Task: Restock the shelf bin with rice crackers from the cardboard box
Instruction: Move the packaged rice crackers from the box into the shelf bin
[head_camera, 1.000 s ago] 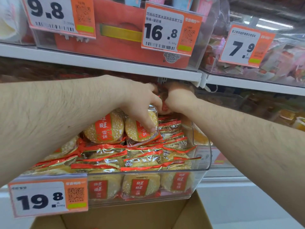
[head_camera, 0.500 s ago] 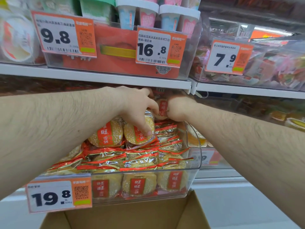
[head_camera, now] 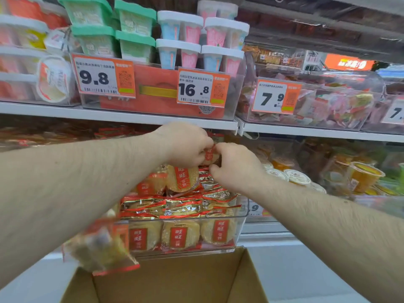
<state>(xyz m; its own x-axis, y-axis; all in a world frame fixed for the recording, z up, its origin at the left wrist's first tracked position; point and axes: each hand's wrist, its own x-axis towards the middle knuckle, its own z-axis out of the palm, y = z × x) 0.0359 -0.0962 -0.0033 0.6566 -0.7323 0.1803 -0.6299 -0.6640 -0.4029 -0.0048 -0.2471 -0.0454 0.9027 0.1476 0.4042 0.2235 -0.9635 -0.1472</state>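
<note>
A clear shelf bin point(head_camera: 243, 212) is packed with gold-and-red rice cracker packets point(head_camera: 181, 236), with more standing upright point(head_camera: 182, 178) on top. Both my hands reach to the back of the bin under the upper shelf. My left hand point(head_camera: 188, 145) and my right hand point(head_camera: 237, 166) pinch one rice cracker packet point(head_camera: 210, 154) between them. A blurred loose packet point(head_camera: 98, 246) is in the air below my left forearm, above the open cardboard box point(head_camera: 175, 283). The inside of the box is mostly out of view.
A white shelf edge point(head_camera: 122, 115) runs just above my hands. It carries bins with price tags 9.8 point(head_camera: 96, 76), 16.8 point(head_camera: 197, 88) and 7.9 point(head_camera: 274, 97). Tubs of jelly cups point(head_camera: 363, 176) sit to the right of the cracker bin.
My left hand left the upright front packet and joined my right hand on the packet at the back. A loose packet has appeared, blurred, at the lower left over the box. The view tilted up.
</note>
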